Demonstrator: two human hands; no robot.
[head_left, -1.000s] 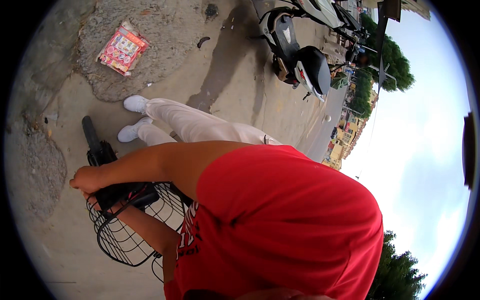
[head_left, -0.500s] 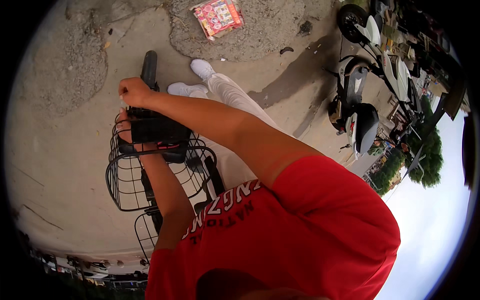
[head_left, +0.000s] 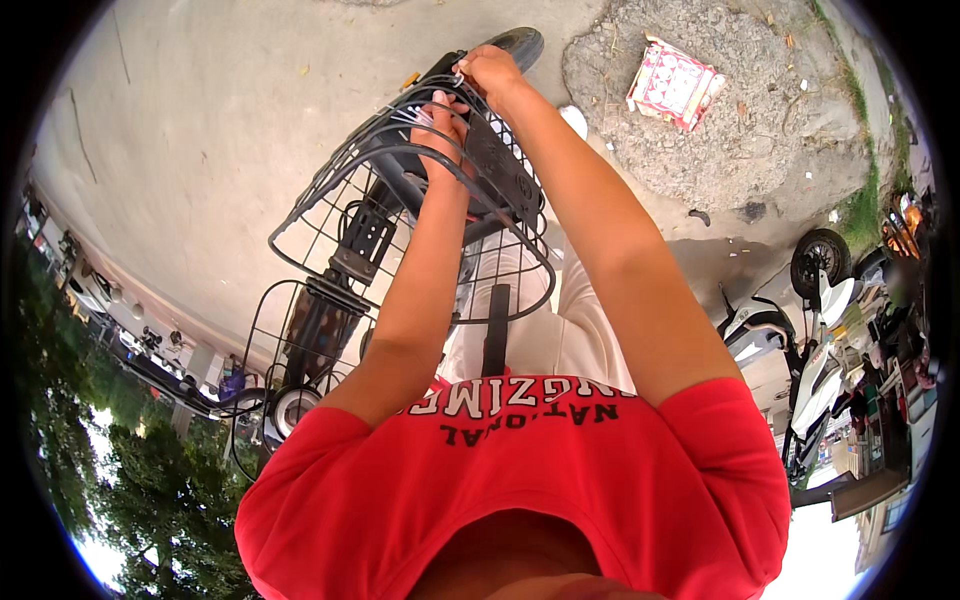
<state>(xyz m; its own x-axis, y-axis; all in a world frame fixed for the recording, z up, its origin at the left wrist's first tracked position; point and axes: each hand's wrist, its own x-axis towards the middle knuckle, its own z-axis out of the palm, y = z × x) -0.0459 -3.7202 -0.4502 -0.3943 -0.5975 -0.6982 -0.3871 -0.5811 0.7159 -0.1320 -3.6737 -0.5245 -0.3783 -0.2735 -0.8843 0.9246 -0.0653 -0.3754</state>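
Note:
A black wire basket (head_left: pixel 552 278) is mounted on a bike, with a dark solid panel (head_left: pixel 512 182) on its right side. My left hand (head_left: pixel 440 140) reaches over the basket near its far end, fingers closed on several thin white strips (head_left: pixel 410 117) that stick out to the left. Just beyond it, my right hand (head_left: pixel 490 75) pinches at the basket's far edge, where a small whitish bit (head_left: pixel 459 78) shows by the fingertips. Whether that bit belongs to a strip, I cannot tell.
A dark rounded part (head_left: pixel 520 45), perhaps a tyre, lies beyond my right hand. A red-and-white printed packet (head_left: pixel 677 82) rests on rough concrete at the far right. A white scooter (head_left: pixel 820 385) stands at the right. More of the bike's frame (head_left: pixel 365 240) runs below the basket.
The view has swung, so the basket now sits nearer the middle and the packet farther right. Both hands remain at the basket's far end; the white strips in my left hand now show clearly.

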